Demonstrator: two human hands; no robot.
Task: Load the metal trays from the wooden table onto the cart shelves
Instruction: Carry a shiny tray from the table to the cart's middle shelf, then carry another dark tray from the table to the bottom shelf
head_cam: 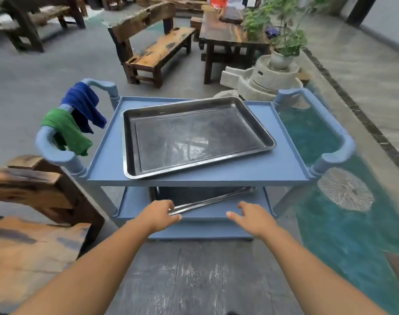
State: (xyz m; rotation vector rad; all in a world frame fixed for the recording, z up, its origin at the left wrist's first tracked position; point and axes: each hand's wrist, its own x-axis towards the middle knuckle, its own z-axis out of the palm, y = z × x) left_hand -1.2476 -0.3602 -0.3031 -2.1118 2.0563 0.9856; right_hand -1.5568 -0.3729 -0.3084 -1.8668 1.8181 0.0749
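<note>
one metal tray point(194, 137) sits on the top shelf point(273, 164) of the blue plastic cart point(103, 169), skewed so its far right corner pokes out past the shelf's back edge. it's shiny and there's nothing in it. a second tray point(207, 196) lies on the middle shelf point(205, 215) right underneath, also at an angle, mostly hidden by the shelf above, so you really only see its near rim catching the light

left hand point(158, 215) is at the near left end of that second tray's rim, fingers curled over the top and thumb under, pinching the edge. right hand point(253, 218) has its fingers spread and loose, out over the front of the middle shelf to the right of the tray and not touching it as far as i can see

the cart has a third shelf point(194, 233) lower down. a blue cloth point(84, 108) and a green cloth point(64, 130) are draped over the cart's left handle

the wooden table point(23, 253) is at the lower left, just beside the cart. grey planks point(194, 280) run under the forearms. to the right is turquoise water point(330, 223) with a round ribbed stone disc point(345, 189) in it. behind the cart are a wooden bench point(160, 48), another dark table point(226, 37) and a potted plant point(282, 42) on stacked millstones point(262, 80)
</note>
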